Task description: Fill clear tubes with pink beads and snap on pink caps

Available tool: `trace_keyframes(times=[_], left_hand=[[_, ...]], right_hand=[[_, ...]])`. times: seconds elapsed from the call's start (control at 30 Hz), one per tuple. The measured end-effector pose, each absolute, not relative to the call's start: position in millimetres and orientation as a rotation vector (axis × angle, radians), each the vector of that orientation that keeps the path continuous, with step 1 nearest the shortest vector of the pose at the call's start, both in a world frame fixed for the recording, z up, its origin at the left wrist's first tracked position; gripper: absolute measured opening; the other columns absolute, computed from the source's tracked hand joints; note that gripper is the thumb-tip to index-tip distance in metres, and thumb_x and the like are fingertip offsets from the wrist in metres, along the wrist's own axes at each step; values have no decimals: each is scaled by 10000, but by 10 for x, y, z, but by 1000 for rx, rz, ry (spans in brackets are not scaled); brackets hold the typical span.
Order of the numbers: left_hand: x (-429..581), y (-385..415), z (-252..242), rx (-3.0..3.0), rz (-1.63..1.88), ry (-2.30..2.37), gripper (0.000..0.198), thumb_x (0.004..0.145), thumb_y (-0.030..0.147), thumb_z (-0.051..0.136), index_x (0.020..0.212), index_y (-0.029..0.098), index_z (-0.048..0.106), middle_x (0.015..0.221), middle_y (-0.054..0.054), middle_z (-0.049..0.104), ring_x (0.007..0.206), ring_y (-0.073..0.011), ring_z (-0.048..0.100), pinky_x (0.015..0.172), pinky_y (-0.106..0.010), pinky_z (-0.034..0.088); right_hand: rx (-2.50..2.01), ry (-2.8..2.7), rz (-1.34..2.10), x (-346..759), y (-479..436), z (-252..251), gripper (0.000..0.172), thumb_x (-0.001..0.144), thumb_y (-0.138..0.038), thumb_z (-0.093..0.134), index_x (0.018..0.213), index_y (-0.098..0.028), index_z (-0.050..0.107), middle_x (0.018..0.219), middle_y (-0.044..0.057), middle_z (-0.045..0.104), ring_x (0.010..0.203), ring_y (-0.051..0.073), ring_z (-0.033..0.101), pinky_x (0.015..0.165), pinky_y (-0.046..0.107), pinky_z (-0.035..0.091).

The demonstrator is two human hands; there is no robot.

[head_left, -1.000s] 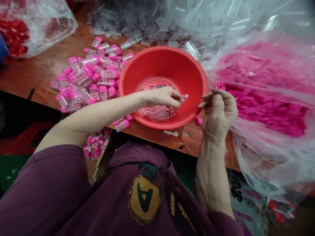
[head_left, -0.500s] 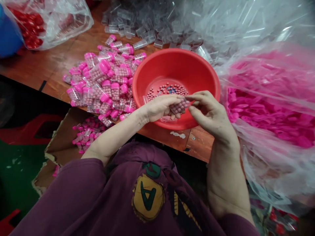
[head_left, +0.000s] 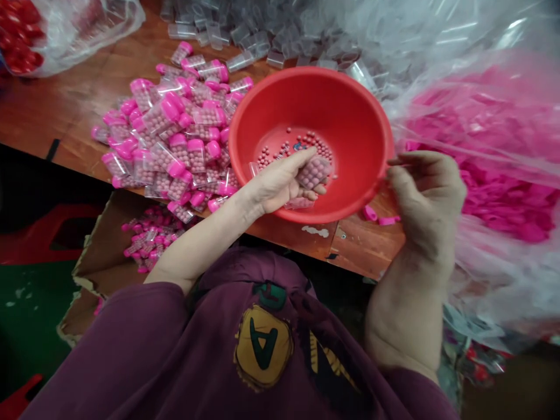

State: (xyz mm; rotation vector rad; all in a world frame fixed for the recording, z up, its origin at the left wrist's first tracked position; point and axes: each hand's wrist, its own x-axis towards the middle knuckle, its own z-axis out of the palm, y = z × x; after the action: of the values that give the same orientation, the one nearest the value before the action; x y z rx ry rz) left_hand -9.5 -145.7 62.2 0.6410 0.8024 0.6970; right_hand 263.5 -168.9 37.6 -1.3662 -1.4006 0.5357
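My left hand (head_left: 284,184) is closed around a small clear plastic bottle (head_left: 314,172) packed with pink beads. It holds the bottle over the red basin (head_left: 363,198), and no cap shows on it. My right hand (head_left: 426,195) is just right of the basin's rim, empty as far as I can see. Its fingers are loosely curved, the thumb a little apart from the forefinger. Loose pink beads (head_left: 321,143) lie on the basin's floor with a few blue bits. Below the right hand's fingertips, a few pink caps (head_left: 387,220) rest on the table.
Capped bead bottles (head_left: 166,128) form a heap left of the basin, with more in a cardboard box (head_left: 109,265) below. Empty clear bottles (head_left: 258,44) lie behind. A plastic bag of pink caps (head_left: 511,198) stands at right, a bag of red pieces (head_left: 20,35) at far left.
My right hand has left the bottle and moved right, past the basin's rim. My left hand stays over the basin with the bottle. The view has shifted slightly.
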Motion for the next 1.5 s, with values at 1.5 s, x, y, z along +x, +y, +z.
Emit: trace_keyframes(times=[1.5], left_hand=[[72,-1651,635,438,780,720,48,1014,143,737,1013,171,777,908,-9,775,706,-86,674,652,-235,434]], right_hand=[[-1315,-1583,655,1900,-1825,685,155,987,-438,849,1065,-306,866,1046,43,848,940,228,807,878,426,693]])
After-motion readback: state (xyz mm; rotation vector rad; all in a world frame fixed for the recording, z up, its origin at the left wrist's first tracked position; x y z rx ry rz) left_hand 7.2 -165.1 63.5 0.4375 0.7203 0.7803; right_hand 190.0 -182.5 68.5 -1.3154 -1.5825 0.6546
